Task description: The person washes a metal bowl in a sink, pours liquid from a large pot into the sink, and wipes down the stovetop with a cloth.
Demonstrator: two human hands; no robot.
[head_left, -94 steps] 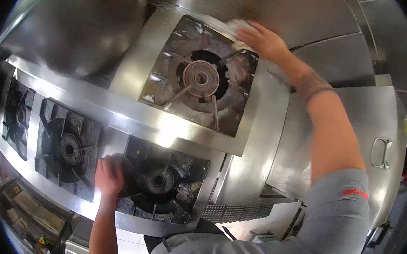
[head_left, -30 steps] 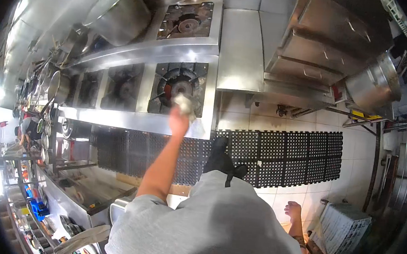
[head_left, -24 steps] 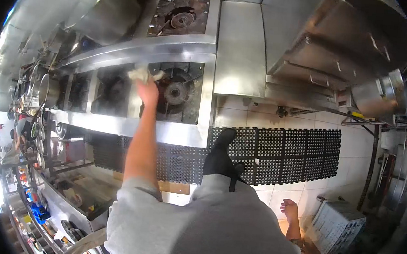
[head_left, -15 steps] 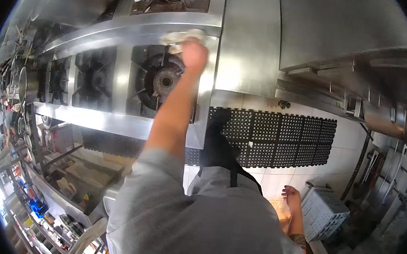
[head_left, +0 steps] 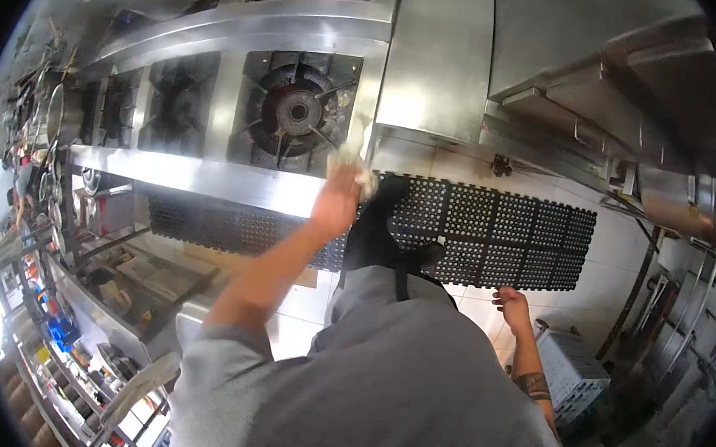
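My left hand (head_left: 336, 206) grips a pale, crumpled cloth (head_left: 367, 183) at the front right corner of the steel stove (head_left: 217, 179). The cloth lies against the stove's edge, just beyond the nearest burner (head_left: 298, 113), which has a black grate. Part of the cloth is hidden behind my fingers. On the other side of my body, my right hand (head_left: 512, 308) hangs low over the floor. Its fingers are loosely bent and apart, with nothing in them.
More burners (head_left: 183, 104) line the stove to the left. A steel counter (head_left: 437, 69) adjoins it on the right. A black perforated mat (head_left: 502, 236) covers part of the tiled floor. A grey crate (head_left: 571, 371) stands at the lower right, and a shelf with containers at the lower left.
The cloth passed from my right hand to my left. My left hand then moved it across the front burners, up to their back edge, and down to the front right corner. My right hand dropped to my side.
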